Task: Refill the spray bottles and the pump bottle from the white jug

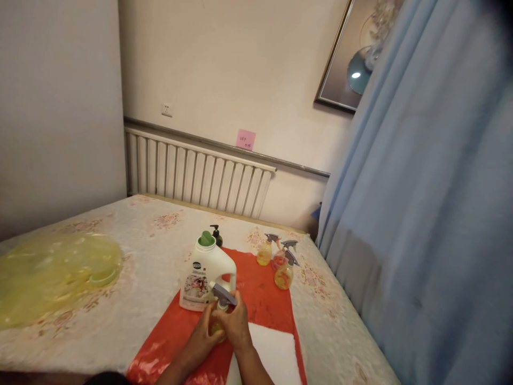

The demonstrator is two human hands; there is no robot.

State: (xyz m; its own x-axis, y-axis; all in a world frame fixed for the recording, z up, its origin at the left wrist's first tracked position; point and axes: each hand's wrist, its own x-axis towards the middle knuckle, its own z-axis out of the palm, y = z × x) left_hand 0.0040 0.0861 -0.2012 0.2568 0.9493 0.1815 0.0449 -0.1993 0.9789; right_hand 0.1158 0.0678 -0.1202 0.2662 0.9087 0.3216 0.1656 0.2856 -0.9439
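Note:
Both my hands are at a small spray bottle (223,294) with a grey trigger head and a white nozzle, standing close in front of me. My left hand (204,332) is wrapped round its body, which holds a yellowish liquid. My right hand (237,321) has its fingers closed at the bottle's neck, just under the trigger head. Most of the bottle is hidden by my fingers. Right behind it stands a white laundry jug (200,278) with a handle and a green pour spout (206,239) in its uncapped mouth. A dark pump bottle (216,234) stands behind the jug.
A red plastic sheet (256,289) lies on the flowered bedcover, with a white sheet (274,350) on it. Several spray bottles (284,275) are grouped at the right. A yellow see-through sheet or bag (60,267) spreads at the left. A blue curtain (425,214) hangs right.

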